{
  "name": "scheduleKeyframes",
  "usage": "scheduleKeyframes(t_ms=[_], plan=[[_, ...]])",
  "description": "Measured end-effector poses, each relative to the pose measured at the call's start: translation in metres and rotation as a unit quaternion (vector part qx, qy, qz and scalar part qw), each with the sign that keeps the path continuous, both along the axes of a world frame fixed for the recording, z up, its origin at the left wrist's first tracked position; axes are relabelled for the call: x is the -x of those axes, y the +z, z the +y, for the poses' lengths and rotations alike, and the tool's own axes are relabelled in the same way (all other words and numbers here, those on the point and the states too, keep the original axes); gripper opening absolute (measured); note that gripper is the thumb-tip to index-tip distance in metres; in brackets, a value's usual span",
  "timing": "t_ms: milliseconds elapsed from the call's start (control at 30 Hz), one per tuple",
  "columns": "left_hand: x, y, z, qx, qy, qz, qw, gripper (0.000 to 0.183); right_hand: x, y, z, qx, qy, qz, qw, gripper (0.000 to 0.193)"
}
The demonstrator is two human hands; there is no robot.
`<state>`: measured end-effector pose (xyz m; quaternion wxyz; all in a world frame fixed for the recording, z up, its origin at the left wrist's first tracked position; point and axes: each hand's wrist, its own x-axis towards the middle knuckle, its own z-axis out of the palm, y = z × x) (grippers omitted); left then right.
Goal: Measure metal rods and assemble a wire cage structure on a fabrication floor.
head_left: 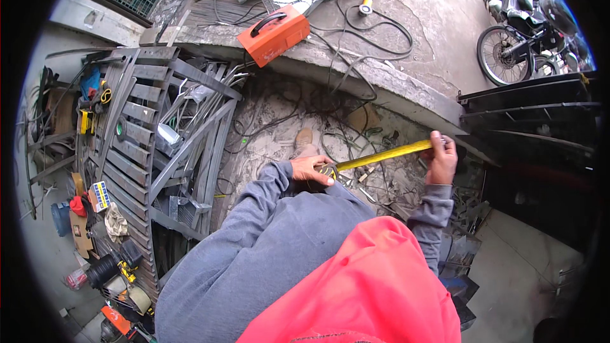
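Left hand [310, 169]: grip curled round tape-measure case [328, 171]. Right hand [441, 160]: grip pinching end of yellow blade [384, 155].

Blue-grey long-sleeved top [286, 235], bright red cloth [368, 279], tan shoe [304, 136]

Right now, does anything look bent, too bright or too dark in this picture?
In the head view, the concrete ledge looks bowed, likely by the fisheye lens, and the corners are black; the floor at upper right is pale and bright; the metal panel at right is very dark; the yellow tape blade shows clearly.
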<state>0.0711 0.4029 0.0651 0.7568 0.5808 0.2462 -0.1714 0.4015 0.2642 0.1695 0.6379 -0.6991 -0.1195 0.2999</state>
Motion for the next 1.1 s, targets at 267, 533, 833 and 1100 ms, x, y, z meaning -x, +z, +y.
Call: scheduleKeyframes(t_ms=[267,533,833,1100], plan=[[-0.084,0.007,0.100,0.078,0.092,-0.055,0.991,0.052,0.053,-0.071,0.130,0.119,0.277,0.070,0.951,0.034],[-0.148,-0.006,0.221,-0.125,0.059,-0.082,0.987,0.055,-0.001,-0.048,0.235,0.173,0.301,0.127,0.929,0.033],[-0.198,0.004,0.298,-0.050,0.090,-0.103,0.989,0.058,-0.060,-0.037,0.324,0.149,0.262,0.106,0.948,0.031],[-0.277,0.018,0.360,-0.026,0.125,-0.048,0.991,0.063,-0.128,-0.025,0.392,0.114,0.203,0.033,0.972,0.025]])
